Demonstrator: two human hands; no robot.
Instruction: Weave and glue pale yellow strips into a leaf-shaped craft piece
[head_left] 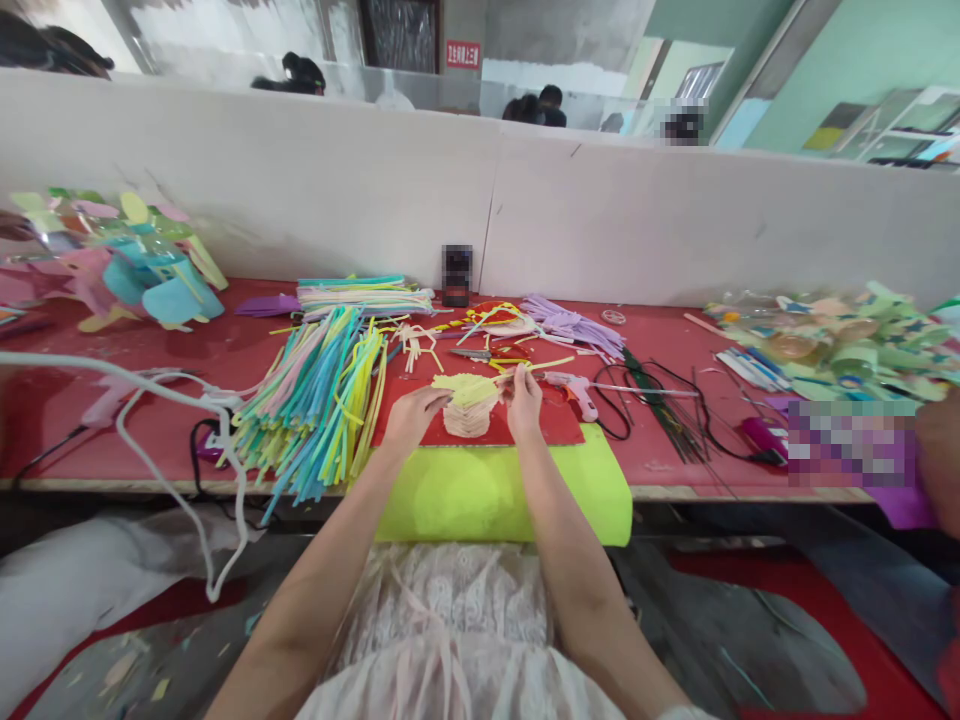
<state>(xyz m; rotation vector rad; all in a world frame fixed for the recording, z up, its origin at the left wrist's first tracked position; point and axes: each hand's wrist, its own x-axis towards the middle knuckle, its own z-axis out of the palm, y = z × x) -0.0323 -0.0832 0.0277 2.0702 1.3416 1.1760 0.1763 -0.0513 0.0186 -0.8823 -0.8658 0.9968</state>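
In the head view, your left hand (411, 418) and right hand (524, 402) seem to pinch both sides of the yellow-and-cream craft piece (466, 412), over the red board (559, 428); it is probably light, soft, easily bent, so gentle hold at the edges suits it

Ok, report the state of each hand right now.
Left hand: fingers at the left edge of the pale yellow piece; whether they grip it cannot be told.
Right hand: closed, pinching the piece's right end.

Co-worker's arm (942, 450), cropped at right
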